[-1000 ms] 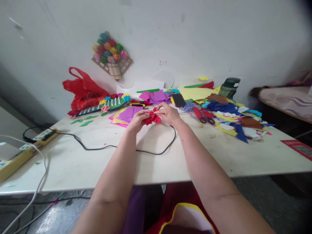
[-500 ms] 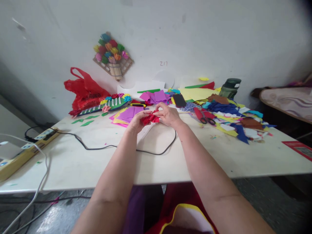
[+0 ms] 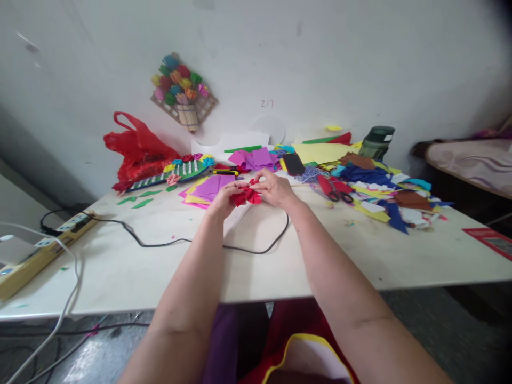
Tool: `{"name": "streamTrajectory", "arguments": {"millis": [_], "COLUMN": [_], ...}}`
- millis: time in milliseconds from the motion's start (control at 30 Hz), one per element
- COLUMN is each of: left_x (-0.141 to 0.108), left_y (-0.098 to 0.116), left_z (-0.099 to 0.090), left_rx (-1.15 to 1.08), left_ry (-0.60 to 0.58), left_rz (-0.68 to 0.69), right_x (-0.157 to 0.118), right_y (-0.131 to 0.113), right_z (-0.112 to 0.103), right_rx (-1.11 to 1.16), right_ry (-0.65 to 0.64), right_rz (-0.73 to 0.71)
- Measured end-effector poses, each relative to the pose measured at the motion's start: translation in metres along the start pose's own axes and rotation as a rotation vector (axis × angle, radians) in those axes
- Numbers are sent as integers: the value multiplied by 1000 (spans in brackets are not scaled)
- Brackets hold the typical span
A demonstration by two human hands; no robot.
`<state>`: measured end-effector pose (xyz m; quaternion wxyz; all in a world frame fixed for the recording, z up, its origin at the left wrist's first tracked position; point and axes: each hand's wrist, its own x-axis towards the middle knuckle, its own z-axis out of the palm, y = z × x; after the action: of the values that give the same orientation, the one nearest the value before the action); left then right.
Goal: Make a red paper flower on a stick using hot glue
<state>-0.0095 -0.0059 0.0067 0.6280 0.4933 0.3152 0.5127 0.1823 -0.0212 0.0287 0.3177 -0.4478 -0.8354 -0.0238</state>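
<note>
Between my two hands, above the middle of the white table, is a crumpled red paper piece (image 3: 247,196) with several folded points. My left hand (image 3: 226,199) grips it from the left, fingers closed on its edge. From the right, my right hand (image 3: 274,189) pinches its upper right part between thumb and fingers. Just left of my hands lies a stack of purple, yellow and pink sheets (image 3: 204,190). A black cable (image 3: 256,252) curves across the table below my hands.
Red scissors (image 3: 336,193) and a pile of paper scraps (image 3: 376,186) lie on the right, with a dark green bottle (image 3: 376,143) behind. At left are a red plastic bag (image 3: 140,149), green leaf shapes (image 3: 143,202) and a power strip (image 3: 44,256).
The red paper has turned slightly, and its folds look more spread out, with pointed edges showing. My hands have stayed nearly in place around it.
</note>
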Motion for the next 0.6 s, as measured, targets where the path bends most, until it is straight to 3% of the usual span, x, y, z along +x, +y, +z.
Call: {"name": "streamTrajectory", "arguments": {"millis": [600], "left_x": [0], "left_y": [-1], "left_z": [0], "left_rx": [58], "left_ry": [23], "left_rz": [-7], "right_x": [1], "right_y": [3], "right_z": [2], "right_rx": [-30], "right_ry": [-25], "right_rz": [11]}}
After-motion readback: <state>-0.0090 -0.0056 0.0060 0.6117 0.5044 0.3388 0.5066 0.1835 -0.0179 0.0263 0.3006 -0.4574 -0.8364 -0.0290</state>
